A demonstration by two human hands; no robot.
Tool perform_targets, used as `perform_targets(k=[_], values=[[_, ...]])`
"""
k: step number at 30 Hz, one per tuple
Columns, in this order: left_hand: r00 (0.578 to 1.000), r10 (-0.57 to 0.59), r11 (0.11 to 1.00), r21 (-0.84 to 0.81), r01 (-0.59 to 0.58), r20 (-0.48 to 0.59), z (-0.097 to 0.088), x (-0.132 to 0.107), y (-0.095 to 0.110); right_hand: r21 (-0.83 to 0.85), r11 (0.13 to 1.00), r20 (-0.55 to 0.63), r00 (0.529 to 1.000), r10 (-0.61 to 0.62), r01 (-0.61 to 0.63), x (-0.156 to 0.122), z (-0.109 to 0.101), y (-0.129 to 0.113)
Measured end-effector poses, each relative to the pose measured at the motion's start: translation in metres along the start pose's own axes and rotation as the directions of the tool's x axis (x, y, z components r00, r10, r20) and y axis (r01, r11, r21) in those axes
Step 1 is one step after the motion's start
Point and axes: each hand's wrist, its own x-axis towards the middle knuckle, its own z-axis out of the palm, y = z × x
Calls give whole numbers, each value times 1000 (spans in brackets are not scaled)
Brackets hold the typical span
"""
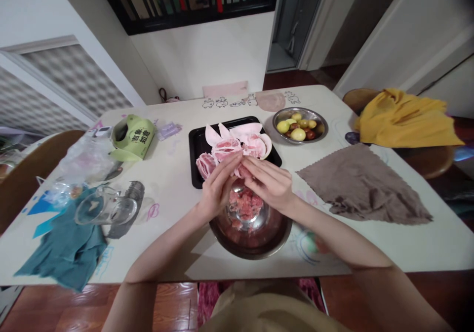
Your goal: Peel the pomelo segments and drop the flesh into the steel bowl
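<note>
Both my hands meet over a steel bowl [272, 238] near the table's front edge. My left hand [218, 186] and my right hand [270, 181] have their fingers closed together on a pink pomelo segment [242, 170] held between them. Pink pulp pieces [246, 204] lie in the bowl under my hands. Just behind, a black tray [195, 146] carries peeled pomelo segments [225, 149] and pieces of pale peel [246, 128].
A small steel bowl of fruit [299, 124] stands behind right. A brown cloth [361, 184] lies at right, a yellow cloth [403, 117] on a chair. At left are a glass jug [105, 208], a teal cloth [70, 245], plastic bags [87, 159] and a green holder [133, 137].
</note>
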Motion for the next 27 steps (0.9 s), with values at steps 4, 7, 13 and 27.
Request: perform_targets(k=[4, 7, 13, 27], values=[[976, -209, 973, -119, 200, -65, 5, -3, 5, -18, 994, 38, 993, 112, -111, 1, 2, -5], [930, -356, 908, -269, 322, -92, 10, -8, 7, -75, 990, 81, 988, 129, -123, 0, 1, -10], [911, -393, 870, -369, 326, -123, 14, -13, 13, -226, 974, 104, 995, 0, 23, -2, -6, -14], [966, -236, 932, -308, 193, -107, 9, -7, 6, -116, 984, 52, 990, -128, 133, 1, -6, -6]])
